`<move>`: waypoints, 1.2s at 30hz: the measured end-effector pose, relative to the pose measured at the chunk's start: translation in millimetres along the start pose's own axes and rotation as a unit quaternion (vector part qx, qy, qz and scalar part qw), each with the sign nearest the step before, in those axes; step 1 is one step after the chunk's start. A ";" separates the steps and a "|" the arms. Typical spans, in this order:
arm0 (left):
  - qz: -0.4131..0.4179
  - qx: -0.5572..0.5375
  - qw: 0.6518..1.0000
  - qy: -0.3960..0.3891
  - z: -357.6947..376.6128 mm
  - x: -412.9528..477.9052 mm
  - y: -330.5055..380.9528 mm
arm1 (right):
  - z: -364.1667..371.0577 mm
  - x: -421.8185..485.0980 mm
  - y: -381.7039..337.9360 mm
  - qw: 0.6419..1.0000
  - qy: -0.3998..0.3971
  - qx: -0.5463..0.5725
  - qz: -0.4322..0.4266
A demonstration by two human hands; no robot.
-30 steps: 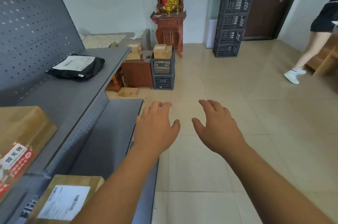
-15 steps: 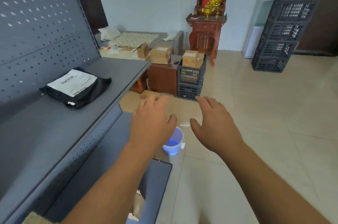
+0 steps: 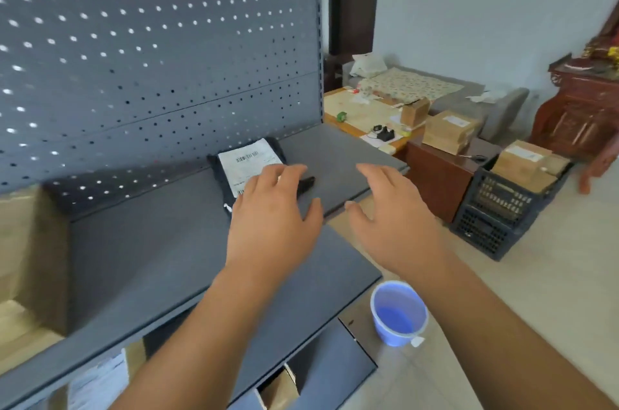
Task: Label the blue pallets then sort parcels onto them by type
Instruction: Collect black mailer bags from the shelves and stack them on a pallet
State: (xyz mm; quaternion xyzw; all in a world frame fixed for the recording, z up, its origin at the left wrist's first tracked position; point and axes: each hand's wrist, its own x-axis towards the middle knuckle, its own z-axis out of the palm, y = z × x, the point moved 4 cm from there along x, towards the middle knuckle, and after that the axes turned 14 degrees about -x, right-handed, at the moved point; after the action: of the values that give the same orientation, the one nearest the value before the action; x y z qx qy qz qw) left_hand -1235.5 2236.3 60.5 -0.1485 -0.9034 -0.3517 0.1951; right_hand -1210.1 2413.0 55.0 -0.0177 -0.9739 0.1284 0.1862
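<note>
A black parcel bag (image 3: 246, 165) with a white shipping label lies flat on the grey metal shelf (image 3: 150, 242), against the perforated back panel. My left hand (image 3: 274, 218) hovers over its near end with fingers spread, covering part of the label; I cannot tell whether it touches. My right hand (image 3: 392, 218) is held out beside it above the shelf's right edge, fingers relaxed and empty. A cardboard box (image 3: 23, 242) stands at the shelf's left end. No blue pallet is in view.
A blue plastic cup (image 3: 398, 312) sits on the floor by the shelf's corner. More labelled cardboard parcels (image 3: 97, 383) lie on the lower shelf. To the right stand a black crate (image 3: 502, 212) of boxes, a brown cabinet (image 3: 435, 175) and a carved red wooden stand (image 3: 582, 115).
My view has swung left toward the shelf. Both hands have moved from over the floor to above the shelf, the left now over the black parcel bag.
</note>
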 end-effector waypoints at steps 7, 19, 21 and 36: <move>-0.113 -0.024 0.991 0.067 -26.5 46.6 -69.4 | 48.6 76.6 -54.5 0.995 -0.045 0.077 -0.038; -0.325 -0.054 0.943 0.036 -6.6 64.2 -132.1 | 107.7 149.3 -75.6 0.976 -0.178 0.110 -0.062; -0.338 -0.055 0.939 0.039 -5.5 66.7 -132.0 | 109.7 157.9 -73.5 0.970 -0.198 0.124 -0.065; -0.389 -0.166 0.879 0.219 -0.5 60.4 -99.6 | 112.3 175.8 -62.9 0.914 -0.224 0.317 -0.121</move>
State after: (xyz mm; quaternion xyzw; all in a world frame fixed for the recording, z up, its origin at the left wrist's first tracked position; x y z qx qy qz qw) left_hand -1328.9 2173.3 30.9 0.2651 -0.7511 -0.5678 0.2076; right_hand -1414.0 2339.3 33.3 0.1894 -0.8929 0.4076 -0.0267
